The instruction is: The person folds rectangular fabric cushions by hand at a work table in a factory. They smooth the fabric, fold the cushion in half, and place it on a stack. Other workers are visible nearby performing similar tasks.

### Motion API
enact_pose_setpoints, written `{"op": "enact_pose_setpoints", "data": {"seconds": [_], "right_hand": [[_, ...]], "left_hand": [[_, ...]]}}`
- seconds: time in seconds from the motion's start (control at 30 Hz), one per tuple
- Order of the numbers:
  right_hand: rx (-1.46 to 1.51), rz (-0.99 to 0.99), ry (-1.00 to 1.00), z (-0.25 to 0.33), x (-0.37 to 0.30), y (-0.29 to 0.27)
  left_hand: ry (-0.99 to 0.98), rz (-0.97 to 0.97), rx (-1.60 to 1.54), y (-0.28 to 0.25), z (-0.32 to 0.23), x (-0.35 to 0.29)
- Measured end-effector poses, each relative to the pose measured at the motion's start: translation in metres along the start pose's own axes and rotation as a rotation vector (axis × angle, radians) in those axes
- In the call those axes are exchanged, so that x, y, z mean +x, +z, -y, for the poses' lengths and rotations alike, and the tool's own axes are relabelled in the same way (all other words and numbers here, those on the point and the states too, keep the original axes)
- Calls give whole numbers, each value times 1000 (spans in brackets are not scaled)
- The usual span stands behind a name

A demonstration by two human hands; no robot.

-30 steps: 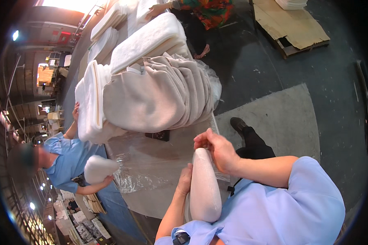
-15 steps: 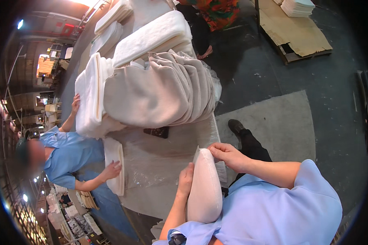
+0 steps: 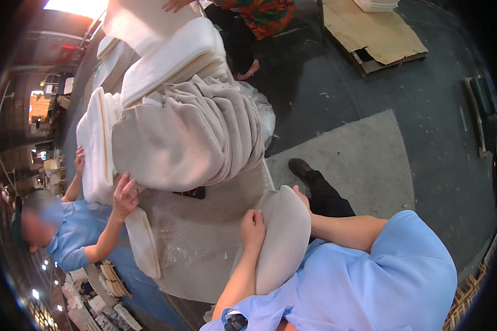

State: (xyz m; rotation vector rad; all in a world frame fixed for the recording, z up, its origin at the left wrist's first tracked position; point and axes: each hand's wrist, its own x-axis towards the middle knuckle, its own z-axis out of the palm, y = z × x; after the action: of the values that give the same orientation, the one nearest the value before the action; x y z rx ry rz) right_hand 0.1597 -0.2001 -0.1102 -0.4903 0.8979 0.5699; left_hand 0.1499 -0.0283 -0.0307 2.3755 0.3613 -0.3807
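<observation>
A rounded grey fabric cushion (image 3: 284,237) stands tilted against my body at the near edge of the table. My left hand (image 3: 253,227) is closed on its left edge, with the fingers pinched together. At the right edge, my right hand (image 3: 301,198) grips the cushion from behind, its fingers partly hidden. Farther off lies a pile of folded grey cushion covers (image 3: 171,146), beyond both my hands. A small dark object (image 3: 193,192) pokes out from under that pile.
The table (image 3: 204,231) has a plastic-wrapped top. Thick white pads (image 3: 171,58) are stacked behind the covers. At left, a co-worker in a blue shirt (image 3: 77,234) touches upright white pads (image 3: 96,143), near a flat white pad (image 3: 142,243). A cardboard-topped pallet (image 3: 375,36) is far right.
The cushion has turned, its grey broad side now showing instead of its pale side. My right hand has slid behind it. The co-worker's near hand has lifted off the flat white pad toward the grey covers.
</observation>
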Motion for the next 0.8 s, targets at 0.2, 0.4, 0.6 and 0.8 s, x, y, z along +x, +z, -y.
{"op": "enact_pose_setpoints", "data": {"seconds": [0.2,0.4,0.6,0.8], "right_hand": [[132,-24,146,4,-4,-5],[77,-35,148,6,-10,-8],[-77,-39,163,-4,-13,-20],[-503,-28,37,-21,2,-24]], "left_hand": [[-31,168,67,3,-8,29],[120,-52,109,23,-24,30],[164,-106,129,39,-24,46],[187,-57,146,34,-8,47]]}}
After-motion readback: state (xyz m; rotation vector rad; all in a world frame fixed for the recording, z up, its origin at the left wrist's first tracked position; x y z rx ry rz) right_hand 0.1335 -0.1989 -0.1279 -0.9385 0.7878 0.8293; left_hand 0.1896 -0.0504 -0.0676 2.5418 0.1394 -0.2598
